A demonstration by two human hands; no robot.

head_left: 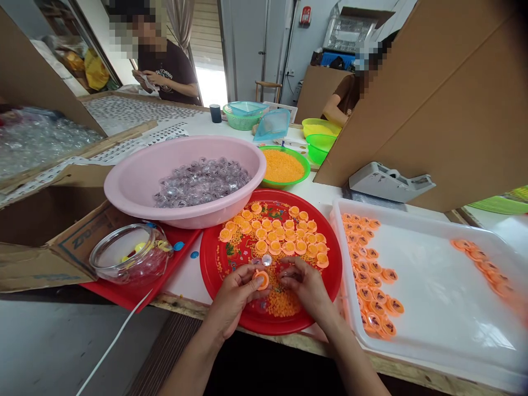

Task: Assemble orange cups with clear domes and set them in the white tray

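Observation:
Over a round red tray [209, 269], my left hand [235, 297] pinches a small round orange plastic piece [261, 279], its ring-shaped opening turned up. Just to the right of that piece is my right hand [306, 289], with thumb and fingertips drawn together; what they hold, if anything, is too small to make out. Several similar orange pieces [284, 234] lie across the tray's far half. A clear little dome [267, 260] rests just beyond my left fingertips. Loose orange granules [284, 307] are heaped on the tray below both hands.
A pink basin [136, 190] of clear domes and a green bowl [305, 175] of orange granules stand behind. Right is a white bin [429, 264] with rows of orange pieces; left are a glass jar [127, 258] and cardboard box [49, 220]. A tape dispenser [388, 184] and two people sit beyond.

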